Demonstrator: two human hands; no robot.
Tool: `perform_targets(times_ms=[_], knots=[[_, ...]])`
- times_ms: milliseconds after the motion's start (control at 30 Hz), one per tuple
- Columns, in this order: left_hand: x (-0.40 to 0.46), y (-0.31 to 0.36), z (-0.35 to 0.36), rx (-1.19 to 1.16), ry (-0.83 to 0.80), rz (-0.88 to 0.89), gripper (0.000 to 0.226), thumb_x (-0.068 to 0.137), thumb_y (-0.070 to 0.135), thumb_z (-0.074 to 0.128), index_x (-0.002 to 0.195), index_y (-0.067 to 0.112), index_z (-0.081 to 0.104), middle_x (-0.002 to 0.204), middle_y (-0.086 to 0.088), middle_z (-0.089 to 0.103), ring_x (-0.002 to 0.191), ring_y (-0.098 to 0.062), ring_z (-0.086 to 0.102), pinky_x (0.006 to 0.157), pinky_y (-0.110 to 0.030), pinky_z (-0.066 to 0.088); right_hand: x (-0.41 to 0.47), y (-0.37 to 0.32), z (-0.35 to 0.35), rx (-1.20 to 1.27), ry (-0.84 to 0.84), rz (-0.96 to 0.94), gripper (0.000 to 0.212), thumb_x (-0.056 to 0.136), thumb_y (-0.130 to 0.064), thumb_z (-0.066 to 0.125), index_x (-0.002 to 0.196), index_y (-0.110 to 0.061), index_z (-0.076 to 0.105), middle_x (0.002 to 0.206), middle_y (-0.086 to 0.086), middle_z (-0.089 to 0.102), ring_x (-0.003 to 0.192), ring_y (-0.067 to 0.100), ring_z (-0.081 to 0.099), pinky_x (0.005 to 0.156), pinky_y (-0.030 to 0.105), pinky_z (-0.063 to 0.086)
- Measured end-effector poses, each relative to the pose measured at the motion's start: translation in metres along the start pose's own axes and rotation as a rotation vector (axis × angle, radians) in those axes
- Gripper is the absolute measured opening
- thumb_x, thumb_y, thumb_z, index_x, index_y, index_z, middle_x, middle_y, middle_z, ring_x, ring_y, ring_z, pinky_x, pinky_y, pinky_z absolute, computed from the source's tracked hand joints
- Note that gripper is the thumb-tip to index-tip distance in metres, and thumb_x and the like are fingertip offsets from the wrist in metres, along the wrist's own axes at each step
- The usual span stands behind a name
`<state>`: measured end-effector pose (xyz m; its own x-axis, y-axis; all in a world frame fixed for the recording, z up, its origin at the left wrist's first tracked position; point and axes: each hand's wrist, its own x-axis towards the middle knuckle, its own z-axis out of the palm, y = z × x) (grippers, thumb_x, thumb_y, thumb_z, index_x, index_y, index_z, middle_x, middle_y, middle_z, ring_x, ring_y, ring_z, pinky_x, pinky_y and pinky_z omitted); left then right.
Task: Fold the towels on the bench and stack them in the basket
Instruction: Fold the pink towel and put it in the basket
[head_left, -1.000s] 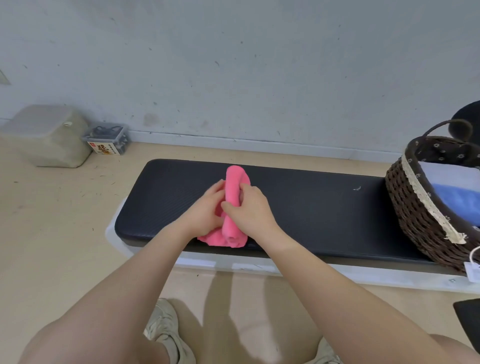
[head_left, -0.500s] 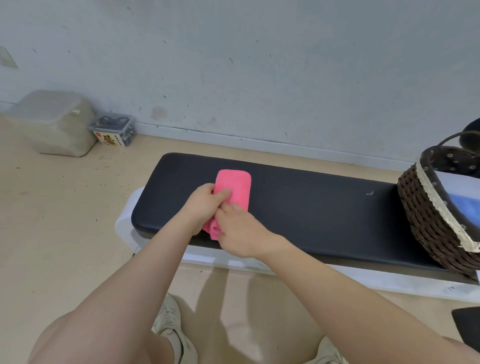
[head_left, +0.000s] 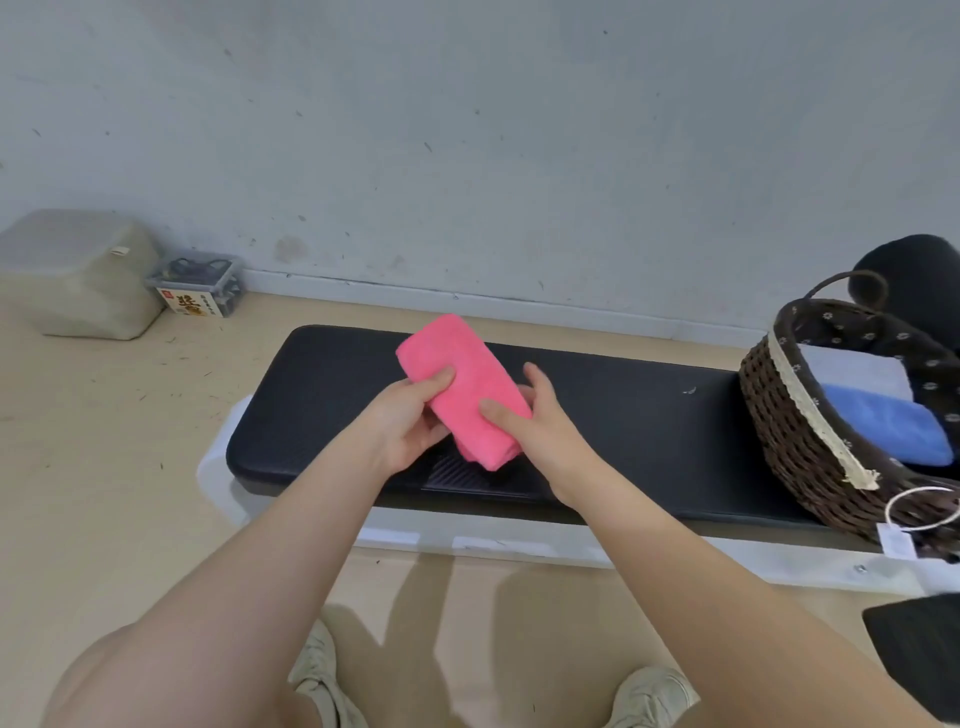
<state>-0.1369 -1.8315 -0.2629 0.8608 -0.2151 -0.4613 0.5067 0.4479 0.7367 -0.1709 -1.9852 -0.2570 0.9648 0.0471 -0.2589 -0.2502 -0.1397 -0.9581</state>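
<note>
A folded pink towel (head_left: 462, 384) is lifted above the black padded bench (head_left: 623, 415), tilted with its far end pointing up-left. My left hand (head_left: 405, 426) grips its left side with the thumb on top. My right hand (head_left: 530, 421) holds its right side, thumb pressed on top and fingers beneath. At the bench's right end stands a dark wicker basket (head_left: 795, 447) with a blue towel (head_left: 883, 426) and a pale folded towel (head_left: 857, 369) inside.
A grey block (head_left: 78, 275) and a small clear box (head_left: 200, 283) stand on the floor by the wall at the left. A black round object (head_left: 919, 280) is behind the basket. My shoes (head_left: 322, 675) are below the bench's front edge.
The pink towel went from a loose roll being worked on the bench to a flat folded pack. Both hands have now lifted it and turned it toward the right.
</note>
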Motion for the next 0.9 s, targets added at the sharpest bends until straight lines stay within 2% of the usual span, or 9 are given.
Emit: perform_targets(times_ms=[133, 233, 367, 433, 533, 600, 733, 800, 900], knots=[[-0.008, -0.011, 0.033, -0.146, -0.105, 0.089, 0.03, 0.095, 0.025, 0.048, 0.122, 0.01, 0.053, 0.119, -0.012, 0.063, 0.108, -0.023, 0.062, 0.083, -0.037, 0.055, -0.018, 0.001, -0.026, 0.157, -0.079, -0.046, 0.049, 0.084, -0.025, 0.069, 0.127, -0.012, 0.05, 0.119, 0.007, 0.064, 0.105, 0.019, 0.064, 0.09, 0.034, 0.054], [-0.012, -0.02, 0.057, -0.167, -0.15, 0.118, 0.039, 0.094, 0.029, 0.049, 0.126, 0.008, 0.051, 0.123, -0.012, 0.062, 0.109, -0.022, 0.062, 0.078, -0.032, 0.057, -0.031, -0.003, -0.05, 0.318, -0.035, -0.116, 0.025, 0.083, -0.008, 0.066, 0.106, -0.018, 0.064, 0.099, 0.001, 0.072, 0.095, 0.016, 0.068, 0.089, 0.035, 0.054], [-0.013, -0.025, 0.089, -0.142, -0.269, 0.19, 0.047, 0.084, 0.022, 0.058, 0.128, 0.007, 0.05, 0.124, -0.011, 0.061, 0.116, -0.022, 0.058, 0.085, -0.032, 0.055, -0.048, -0.006, -0.092, 0.447, -0.002, -0.172, 0.034, 0.083, 0.006, 0.058, 0.103, -0.021, 0.063, 0.093, -0.005, 0.074, 0.092, 0.012, 0.069, 0.085, 0.03, 0.056], [-0.012, -0.023, 0.104, -0.108, -0.334, 0.199, 0.042, 0.083, 0.018, 0.061, 0.123, 0.009, 0.053, 0.116, -0.006, 0.065, 0.109, -0.017, 0.061, 0.084, -0.03, 0.055, -0.055, -0.01, -0.117, 0.474, 0.042, -0.182, 0.033, 0.084, 0.002, 0.059, 0.108, -0.02, 0.06, 0.099, -0.002, 0.072, 0.097, 0.014, 0.068, 0.084, 0.03, 0.057], [-0.011, -0.022, 0.13, 0.097, -0.434, 0.195, 0.057, 0.073, 0.019, 0.069, 0.126, 0.012, 0.05, 0.114, -0.001, 0.063, 0.102, -0.013, 0.061, 0.079, -0.026, 0.055, -0.065, -0.017, -0.157, 0.482, 0.17, -0.192, 0.033, 0.085, -0.007, 0.061, 0.116, -0.016, 0.055, 0.111, 0.004, 0.067, 0.103, 0.017, 0.065, 0.087, 0.031, 0.055], [-0.01, -0.028, 0.151, 0.259, -0.482, 0.172, 0.049, 0.074, 0.019, 0.069, 0.121, 0.013, 0.055, 0.111, 0.0, 0.065, 0.102, -0.013, 0.062, 0.083, -0.026, 0.055, -0.071, -0.019, -0.186, 0.428, 0.282, -0.193, 0.038, 0.086, -0.012, 0.062, 0.122, -0.012, 0.051, 0.116, 0.006, 0.064, 0.104, 0.018, 0.064, 0.089, 0.032, 0.053], [-0.006, -0.053, 0.201, 0.508, -0.477, 0.17, 0.035, 0.088, 0.022, 0.057, 0.121, 0.011, 0.056, 0.117, -0.005, 0.066, 0.108, -0.018, 0.062, 0.091, -0.027, 0.051, -0.084, -0.023, -0.249, 0.425, 0.468, -0.173, 0.032, 0.093, -0.013, 0.053, 0.124, -0.011, 0.045, 0.106, 0.003, 0.06, 0.088, 0.012, 0.061, 0.077, 0.03, 0.053], [-0.004, -0.067, 0.231, 0.577, -0.451, 0.189, 0.031, 0.091, 0.021, 0.055, 0.121, 0.013, 0.054, 0.116, -0.007, 0.066, 0.103, -0.018, 0.064, 0.09, -0.027, 0.051, -0.089, -0.025, -0.281, 0.384, 0.521, -0.121, 0.029, 0.094, -0.01, 0.046, 0.123, -0.012, 0.045, 0.106, 0.004, 0.055, 0.091, 0.014, 0.055, 0.079, 0.037, 0.052], [0.002, -0.08, 0.277, 0.684, -0.398, 0.281, 0.037, 0.09, 0.014, 0.057, 0.124, 0.023, 0.046, 0.103, -0.005, 0.065, 0.089, -0.015, 0.064, 0.086, -0.026, 0.051, -0.095, -0.023, -0.325, 0.185, 0.571, -0.064, 0.033, 0.093, -0.012, 0.043, 0.124, -0.022, 0.048, 0.119, 0.002, 0.051, 0.102, 0.015, 0.051, 0.081, 0.037, 0.051]])
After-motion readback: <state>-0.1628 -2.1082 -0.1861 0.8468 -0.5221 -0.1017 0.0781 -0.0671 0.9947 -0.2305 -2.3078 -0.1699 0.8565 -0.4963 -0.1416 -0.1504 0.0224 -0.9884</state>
